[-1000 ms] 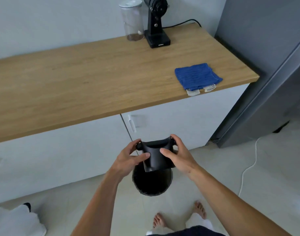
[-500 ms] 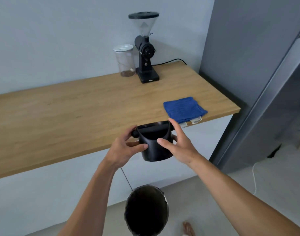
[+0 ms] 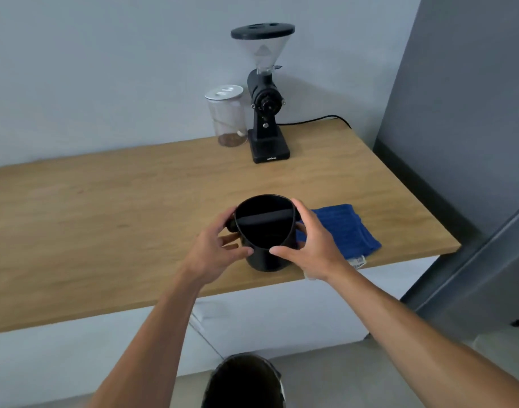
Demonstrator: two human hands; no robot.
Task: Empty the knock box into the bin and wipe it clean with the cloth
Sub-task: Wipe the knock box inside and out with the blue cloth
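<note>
The black knock box [image 3: 264,231] stands upright over the front part of the wooden counter [image 3: 105,219], its opening facing up and its knock bar across the top. My left hand [image 3: 214,248] grips its left side and my right hand [image 3: 314,245] grips its right side and rim. Whether its base touches the counter I cannot tell. The blue cloth [image 3: 349,228] lies folded on the counter just to the right, partly behind my right hand. The dark round bin [image 3: 243,384] sits on the floor below, in front of the cabinet.
A black coffee grinder [image 3: 265,113] with a clear hopper stands at the back of the counter, a lidded clear jar [image 3: 227,116] to its left and its cable trailing right. A grey tall panel [image 3: 458,142] borders the counter's right end. White cabinet fronts lie below.
Both hands have lifted the knock box from above the bin up to counter height and turned it upright. The view has tilted up, so the bin now sits at the bottom edge.
</note>
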